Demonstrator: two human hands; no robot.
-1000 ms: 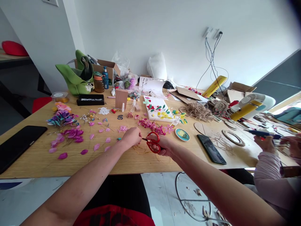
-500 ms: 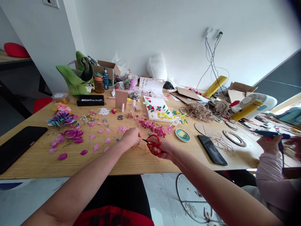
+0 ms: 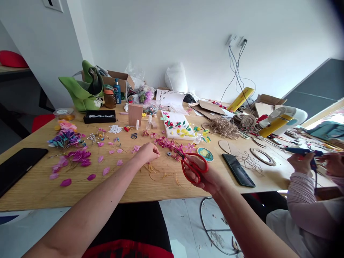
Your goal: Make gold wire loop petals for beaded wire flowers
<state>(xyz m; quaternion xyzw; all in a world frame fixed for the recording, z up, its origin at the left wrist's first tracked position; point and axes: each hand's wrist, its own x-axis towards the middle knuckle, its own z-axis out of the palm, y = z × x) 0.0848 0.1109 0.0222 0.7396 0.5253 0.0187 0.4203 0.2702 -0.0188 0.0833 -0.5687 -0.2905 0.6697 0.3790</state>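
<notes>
My right hand (image 3: 202,178) grips a pair of red-handled scissors (image 3: 194,167), whose dark blades point up and left toward the pink flowers. My left hand (image 3: 148,153) is closed with its fingertips pinched together; whatever they hold is too small to make out. Just below it, thin yellow threads (image 3: 153,170) lie loose on the wood. Beyond both hands runs a branch of pink flowers (image 3: 170,144). Loose pink petals (image 3: 106,171) are scattered to the left of my left hand.
A white board with painted-looking flowers (image 3: 176,123) lies further back, a round turquoise dish (image 3: 205,154) beside it. A phone (image 3: 238,170) and twine (image 3: 221,128) are on the right. There a co-worker's hand (image 3: 300,164) holds a blue glue gun (image 3: 302,151). A black tablet-like slab (image 3: 21,166) lies left.
My right hand has drawn the scissors away to the right from my left hand, and their blades look more open. My left hand stays pinched in nearly the same place.
</notes>
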